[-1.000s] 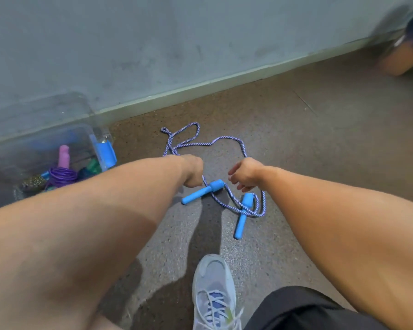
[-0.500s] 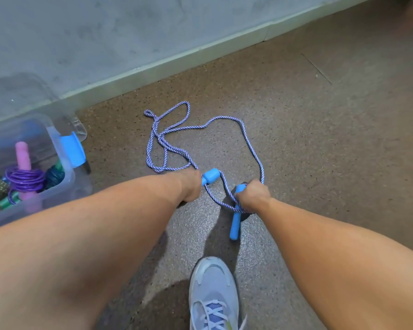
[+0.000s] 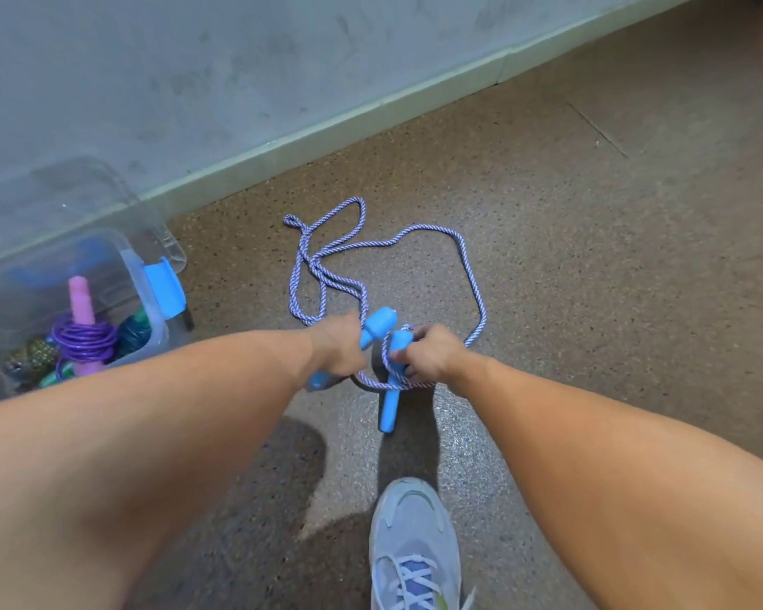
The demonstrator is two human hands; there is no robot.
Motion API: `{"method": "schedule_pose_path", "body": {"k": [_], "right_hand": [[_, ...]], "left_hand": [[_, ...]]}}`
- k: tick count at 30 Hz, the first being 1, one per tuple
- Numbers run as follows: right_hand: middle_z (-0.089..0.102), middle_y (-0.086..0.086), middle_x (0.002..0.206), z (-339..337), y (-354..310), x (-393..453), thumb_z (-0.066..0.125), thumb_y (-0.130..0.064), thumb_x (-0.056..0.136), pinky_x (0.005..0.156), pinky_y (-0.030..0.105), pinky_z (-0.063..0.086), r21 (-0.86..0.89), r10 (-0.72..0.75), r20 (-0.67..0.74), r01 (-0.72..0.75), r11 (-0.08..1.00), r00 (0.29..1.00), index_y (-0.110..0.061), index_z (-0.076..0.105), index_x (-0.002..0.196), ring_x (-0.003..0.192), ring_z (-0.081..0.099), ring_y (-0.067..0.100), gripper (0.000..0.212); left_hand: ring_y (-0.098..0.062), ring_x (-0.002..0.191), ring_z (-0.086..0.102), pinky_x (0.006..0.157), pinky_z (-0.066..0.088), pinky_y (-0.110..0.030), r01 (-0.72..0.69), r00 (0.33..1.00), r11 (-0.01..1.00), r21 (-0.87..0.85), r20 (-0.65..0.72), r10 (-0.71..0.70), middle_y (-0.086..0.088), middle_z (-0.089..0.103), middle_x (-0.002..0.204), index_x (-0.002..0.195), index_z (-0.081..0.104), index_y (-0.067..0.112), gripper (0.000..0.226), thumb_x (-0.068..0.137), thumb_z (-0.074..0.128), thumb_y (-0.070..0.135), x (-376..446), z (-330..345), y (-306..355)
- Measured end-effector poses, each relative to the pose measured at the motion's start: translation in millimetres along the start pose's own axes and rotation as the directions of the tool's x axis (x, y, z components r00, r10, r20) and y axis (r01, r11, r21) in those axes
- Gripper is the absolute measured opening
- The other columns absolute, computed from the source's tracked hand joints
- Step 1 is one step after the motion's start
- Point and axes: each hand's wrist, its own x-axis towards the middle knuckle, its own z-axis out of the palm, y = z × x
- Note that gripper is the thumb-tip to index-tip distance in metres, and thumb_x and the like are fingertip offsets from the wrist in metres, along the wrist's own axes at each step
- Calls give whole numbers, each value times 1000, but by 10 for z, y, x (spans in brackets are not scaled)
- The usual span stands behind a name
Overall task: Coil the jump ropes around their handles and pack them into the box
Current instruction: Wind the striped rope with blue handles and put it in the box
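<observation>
A purple-and-white braided jump rope (image 3: 468,266) lies in loose loops on the brown floor. My left hand (image 3: 338,350) is closed around one blue handle (image 3: 377,325), which sticks out both sides of the fist. My right hand (image 3: 428,352) grips the other blue handle (image 3: 388,407), which points down toward me, with a turn of rope around it. The two handles sit close together. A clear plastic box (image 3: 148,310) with a blue latch stands at the left and holds a purple coiled rope on a pink handle (image 3: 82,339).
A grey wall with a pale skirting board (image 3: 371,112) runs behind the rope. My grey sneaker (image 3: 415,543) stands on the floor just below the handles. Other greenish items (image 3: 40,358) lie in the box.
Both hands went from reaching over the handles to gripping them. The handles have been brought together and lifted, and the rope's near loop has drawn in toward my right hand.
</observation>
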Motion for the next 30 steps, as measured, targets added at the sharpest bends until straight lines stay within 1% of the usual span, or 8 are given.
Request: {"method": "schedule_pose_path", "body": {"k": [5, 8, 10, 12, 16, 20, 25, 30], "right_hand": [[65, 15, 87, -80, -286, -196, 75, -11, 84, 84, 52, 57, 267, -29, -138, 65, 962, 990, -17, 50, 83, 78, 64, 29, 25], [63, 11, 92, -86, -613, -494, 70, -9, 88, 65, 40, 60, 431, -106, -136, 155, 889, 985, -13, 47, 100, 74, 66, 25, 26], [66, 9, 98, -98, -860, -734, 69, -12, 89, 58, 29, 56, 428, -180, -84, 199, 882, 980, -14, 50, 103, 73, 69, 21, 24], [70, 6, 98, -118, -1135, -998, 66, -14, 91, 66, 29, 57, 386, -246, 65, 203, 900, 967, -11, 59, 111, 71, 70, 16, 21], [71, 4, 92, -78, -1781, -1712, 64, -22, 93, 79, 31, 52, 255, -384, 300, 314, 914, 873, -13, 69, 108, 75, 69, 16, 19], [70, 0, 87, 89, -2388, -2520, 71, -19, 88, 67, 26, 49, 177, -617, 257, 592, 786, 744, -15, 63, 105, 73, 69, 16, 19], [65, -3, 91, 235, -2780, -3261, 76, -16, 77, 68, 27, 48, -227, -806, 20, 787, 573, 592, -20, 57, 99, 81, 61, 17, 30], [69, 5, 95, 492, -2843, -3690, 73, -28, 87, 69, 34, 54, 44, -765, 100, 765, 643, 637, -15, 61, 104, 75, 68, 19, 25]], "left_hand": [[-35, 106, 59, 74, 39, -32, -22, 997, 998, -54, -79, 18, -15, 62, 117, 112, 49, 13, 23, 89, 55, 14, -428, -363, -414], [-31, 92, 56, 67, 35, -31, -30, 993, 998, -49, -112, 24, -11, 64, 108, 99, 46, 19, 17, 85, 53, 12, -857, -479, -689], [-28, 87, 52, 67, 34, -32, -32, 987, 997, -67, -159, 21, -9, 62, 103, 96, 42, 21, 17, 86, 54, 14, -1177, -541, -814], [-27, 91, 54, 71, 35, -33, -78, 966, 993, -94, -253, 52, -6, 60, 105, 98, 45, 20, 17, 89, 59, 19, -1536, -630, -877], [-15, 117, 50, 100, 39, -44, -170, 861, 979, -108, -499, 95, 8, 44, 127, 104, 53, 32, 23, 87, 62, 42, -2374, -832, -1055], [-20, 126, 47, 105, 41, -38, -159, 799, 983, -90, -597, 75, 0, 40, 142, 101, 60, 21, 24, 83, 70, 31, -3091, -1069, -1281], [-27, 114, 54, 99, 44, -37, 8, 750, 989, -150, -653, -105, -6, 51, 126, 101, 59, 12, 23, 83, 66, 24, -3676, -1296, -1459], [-20, 109, 53, 94, 40, -28, -112, 701, 957, -269, -704, -116, 1, 52, 119, 97, 57, 19, 23, 83, 73, 28, -4059, -1310, -1528]]}}
